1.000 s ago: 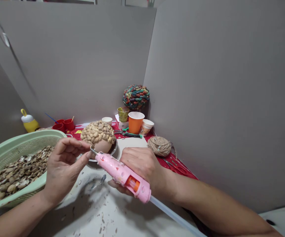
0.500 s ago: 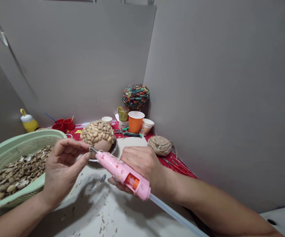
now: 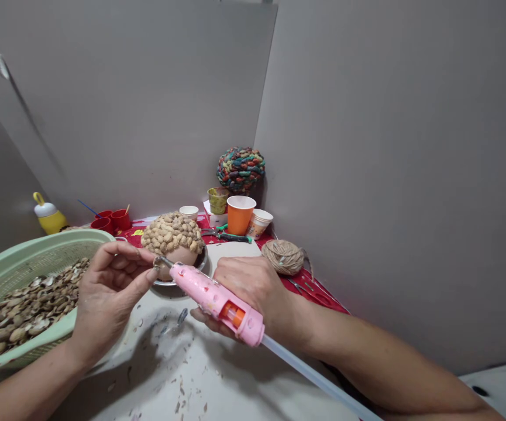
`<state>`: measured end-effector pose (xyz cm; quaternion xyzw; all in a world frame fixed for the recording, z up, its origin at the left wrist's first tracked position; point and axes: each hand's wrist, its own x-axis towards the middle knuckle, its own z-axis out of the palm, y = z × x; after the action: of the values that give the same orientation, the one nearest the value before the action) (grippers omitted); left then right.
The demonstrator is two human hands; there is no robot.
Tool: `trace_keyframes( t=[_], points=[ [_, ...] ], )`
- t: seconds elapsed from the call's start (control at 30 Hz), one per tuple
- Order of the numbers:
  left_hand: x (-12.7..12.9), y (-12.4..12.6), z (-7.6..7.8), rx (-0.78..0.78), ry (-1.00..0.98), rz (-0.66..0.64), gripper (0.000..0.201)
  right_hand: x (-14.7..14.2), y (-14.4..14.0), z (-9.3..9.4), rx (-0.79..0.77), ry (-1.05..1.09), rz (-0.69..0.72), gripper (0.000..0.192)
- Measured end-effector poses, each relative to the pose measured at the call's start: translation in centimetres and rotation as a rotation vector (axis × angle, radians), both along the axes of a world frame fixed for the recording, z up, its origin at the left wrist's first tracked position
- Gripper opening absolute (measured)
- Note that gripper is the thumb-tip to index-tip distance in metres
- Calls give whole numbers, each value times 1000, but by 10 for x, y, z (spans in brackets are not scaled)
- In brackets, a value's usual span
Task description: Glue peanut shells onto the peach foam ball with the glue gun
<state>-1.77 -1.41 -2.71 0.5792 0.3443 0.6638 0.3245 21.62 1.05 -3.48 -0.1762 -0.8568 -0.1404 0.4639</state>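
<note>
My right hand (image 3: 253, 283) is wrapped round a pink hot glue gun (image 3: 211, 298), its metal nozzle pointing up and left. A long translucent glue stick (image 3: 309, 374) runs out of the gun's rear. Between the thumb and fingers of my left hand (image 3: 106, 292) is a small nut shell (image 3: 157, 263), right at the nozzle tip and partly hidden by the fingers. Behind the nozzle, a rounded form (image 3: 172, 233) with its upper part covered in shells sits in a metal dish (image 3: 205, 257); its lower part is smooth and bare.
A green basket (image 3: 55, 238) of loose nut shells (image 3: 28, 313) stands at left. At the back are red cups (image 3: 121, 219), an orange cup (image 3: 240, 216), green-handled pliers (image 3: 235, 237) and a multicoloured ball (image 3: 241, 168). Twine (image 3: 283, 257) and scissors (image 3: 318, 297) lie at right. Shell bits litter the white tabletop.
The nut shell and nozzle tip have shifted slightly left, and the glue gun's rear end sits a little higher. Both hands keep their hold.
</note>
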Motion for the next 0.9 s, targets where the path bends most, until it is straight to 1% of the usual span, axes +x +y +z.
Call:
trace_keyframes(
  t=[0.2,0.37,0.5,0.63,0.77,0.9],
  points=[
    [0,1,0,-11,-24,2,29,1,1,-1,-26,-7,-29,46],
    [2,0,2,-10,-47,22,30,0,0,-1,22,-13,-61,44],
    [1,1,2,-3,-43,30,31,0,0,-1,21,-27,-84,45],
    [0,2,2,14,-29,63,33,1,0,-2,15,-40,-74,46],
    [2,1,3,12,16,110,29,1,0,-2,1,-47,-83,47],
    [3,1,4,22,-34,78,32,1,1,-3,8,-63,-87,45]
  ],
)
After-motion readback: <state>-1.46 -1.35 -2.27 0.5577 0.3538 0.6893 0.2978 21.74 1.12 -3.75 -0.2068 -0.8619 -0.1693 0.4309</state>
